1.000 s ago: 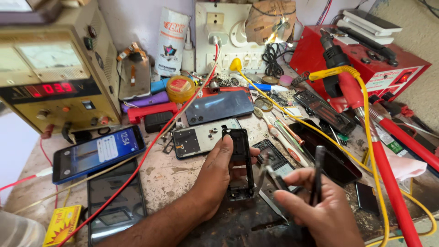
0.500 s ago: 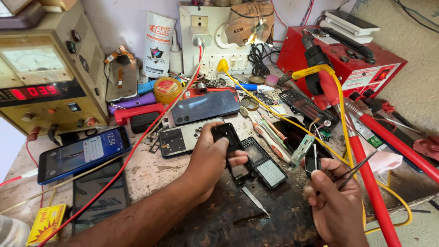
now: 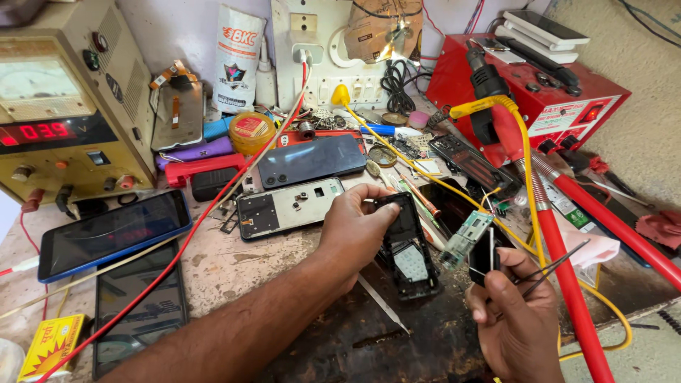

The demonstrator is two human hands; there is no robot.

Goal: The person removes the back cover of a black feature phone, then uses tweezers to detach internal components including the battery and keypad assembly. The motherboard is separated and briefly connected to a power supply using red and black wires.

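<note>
My left hand [image 3: 352, 230] grips the top of a small black phone body [image 3: 408, 250] and holds it tilted up off the dark mat [image 3: 355, 340]. My right hand [image 3: 516, 323] is at the lower right, just beside that phone. It pinches a small black part [image 3: 483, 257] and a greenish circuit board [image 3: 463, 240], which stick up from its fingers. Thin metal tweezers [image 3: 560, 261] also lie in this hand and point up and to the right.
A power supply with a red readout [image 3: 64, 106] stands at the left, with a blue-edged phone [image 3: 113, 230] and a dark screen panel [image 3: 138, 305] in front. An opened phone frame [image 3: 287, 206], a dark back cover [image 3: 312, 159], a red rework station [image 3: 543, 92], a red hose [image 3: 571, 298] and a metal blade [image 3: 383, 305] crowd the bench.
My left hand has lifted and tilted the black phone body. My right hand now holds the circuit board and black part up beside it, tweezers still in the fingers.
</note>
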